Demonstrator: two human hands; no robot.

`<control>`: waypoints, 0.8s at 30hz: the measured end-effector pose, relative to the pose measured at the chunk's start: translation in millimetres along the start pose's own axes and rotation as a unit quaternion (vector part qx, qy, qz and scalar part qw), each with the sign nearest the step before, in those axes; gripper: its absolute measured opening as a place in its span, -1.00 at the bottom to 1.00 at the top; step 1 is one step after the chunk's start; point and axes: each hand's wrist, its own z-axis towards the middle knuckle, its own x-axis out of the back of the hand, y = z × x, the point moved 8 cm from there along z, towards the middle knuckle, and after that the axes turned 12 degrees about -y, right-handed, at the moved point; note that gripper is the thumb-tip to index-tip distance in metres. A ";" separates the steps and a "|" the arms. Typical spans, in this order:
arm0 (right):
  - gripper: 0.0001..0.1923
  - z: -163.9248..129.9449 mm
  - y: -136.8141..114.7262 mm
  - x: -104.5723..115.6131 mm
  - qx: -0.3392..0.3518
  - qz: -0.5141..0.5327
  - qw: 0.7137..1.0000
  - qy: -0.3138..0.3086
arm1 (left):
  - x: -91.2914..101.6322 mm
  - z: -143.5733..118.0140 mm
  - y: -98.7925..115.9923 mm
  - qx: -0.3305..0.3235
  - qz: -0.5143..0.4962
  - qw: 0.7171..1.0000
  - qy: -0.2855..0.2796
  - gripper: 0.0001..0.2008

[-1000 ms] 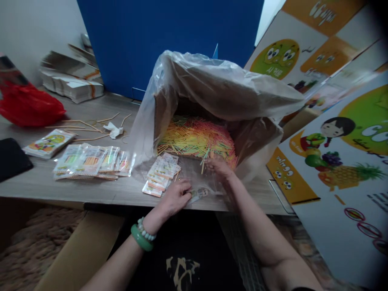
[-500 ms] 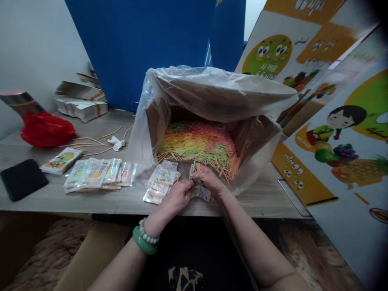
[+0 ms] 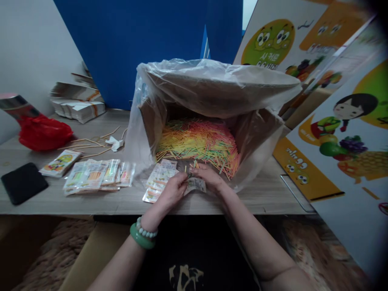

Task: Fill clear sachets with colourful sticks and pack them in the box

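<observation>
Plastic packet is in left hand, thin sticks in right hand.

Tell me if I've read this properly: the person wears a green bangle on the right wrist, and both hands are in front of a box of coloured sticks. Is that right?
Not quite: the head view shows the green bangle on the left wrist. Both hands, left and right, are indeed in front of the box of coloured sticks.
</observation>
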 end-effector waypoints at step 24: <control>-0.73 -11.7 7.3 31.3 0.145 -0.133 0.968 0.158 | -17.5 -43.1 8.4 0.011 0.116 0.993 -0.018 -0.80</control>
